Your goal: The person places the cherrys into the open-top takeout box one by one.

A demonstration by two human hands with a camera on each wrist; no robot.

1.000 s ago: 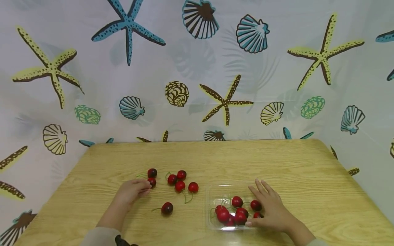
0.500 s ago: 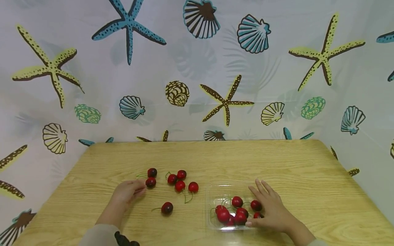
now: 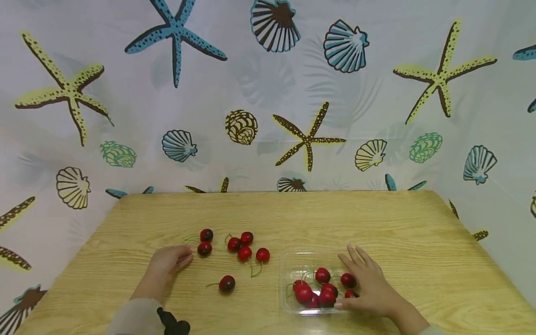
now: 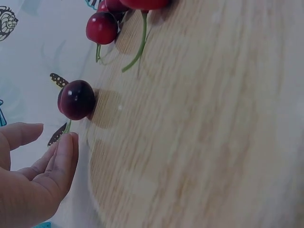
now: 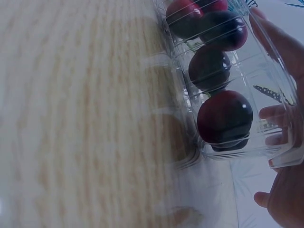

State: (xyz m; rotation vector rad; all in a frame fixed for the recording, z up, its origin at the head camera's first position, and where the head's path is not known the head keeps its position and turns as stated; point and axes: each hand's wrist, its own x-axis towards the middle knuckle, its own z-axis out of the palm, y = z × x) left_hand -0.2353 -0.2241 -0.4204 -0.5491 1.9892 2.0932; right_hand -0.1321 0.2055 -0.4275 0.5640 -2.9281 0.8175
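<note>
Cherries (image 3: 204, 249) are laid out on the wood-grain tabletop (image 3: 335, 218) and in a container. At left, the left hand (image 3: 168, 260) is held just beside a pair of cherries, its thumb and fingers parted and nothing grasped. Farther right, one cherry is set nearer the front, and four are clustered. Next, more are held in the clear plastic container (image 3: 303, 260), whose right end is touched by the right hand (image 3: 367, 286), fingers extended, thumb apart.

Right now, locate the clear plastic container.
In the head view, the clear plastic container sits low, just right of centre, on the wood-grain tabletop, between the loose cherries to its left and the right hand at its right end.
</note>
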